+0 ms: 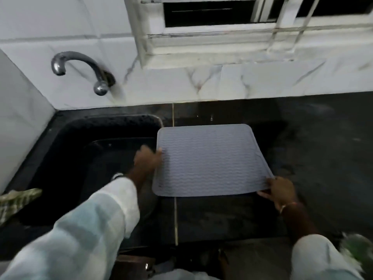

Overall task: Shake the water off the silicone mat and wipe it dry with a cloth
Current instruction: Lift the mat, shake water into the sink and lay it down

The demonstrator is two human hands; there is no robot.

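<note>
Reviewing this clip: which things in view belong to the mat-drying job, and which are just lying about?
Job:
mat, on the counter
left hand, holding its left edge
right hand, pinching its near right corner
checked cloth, probably for wiping

Lying about:
tap
sink
window
blurred green thing

readable text: none | labels, brands, numbers, signs: none can be made out | view: blurred
</note>
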